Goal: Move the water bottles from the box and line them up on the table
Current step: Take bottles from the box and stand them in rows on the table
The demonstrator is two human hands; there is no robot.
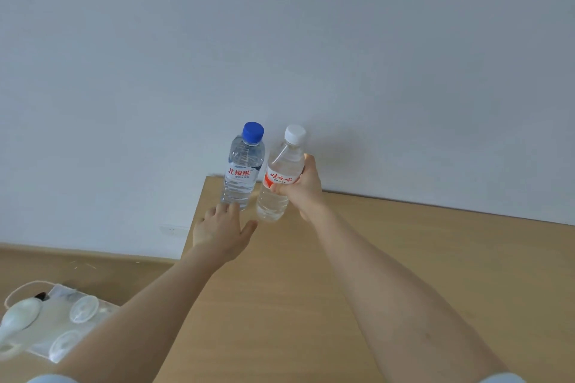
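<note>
Bottles of clear, ribbed plastic are seen side by side at the far left corner of the bench [404, 258], a flat top of pale wood grain set against a plain matt white wall [280, 40]. The blue-capped bottle [241, 171] is stood upright on that corner; it is cylindrical, filled with clear water, wrapped in a white-and-blue label with red characters, and closed by a ridged round blue cap [253, 131]. Just beside it on the right, the white-capped bottle [280, 171] is held tilted, its neck leaned to the right, with a red-and-white label round its middle and a white cap [295, 134]. It is gripped by the right hand [303, 190], whose fingers are curled round the labelled middle from the right; whether its base is touching the wood cannot be told. The left hand [221, 232] is held palm down with its fingers [231, 207] straight and spread, their tips at the base of the blue-capped bottle; nothing is grasped by it, and contact with the plastic cannot be told. Both forearms are bare. Below the bench on the left, a wood-toned floor [77, 267] is seen, on which a flat pale sheet with rounded translucent domes [62, 317] and a looped white cord [21, 288] are lying. A white socket plate [172, 229] is set low in the wall.
</note>
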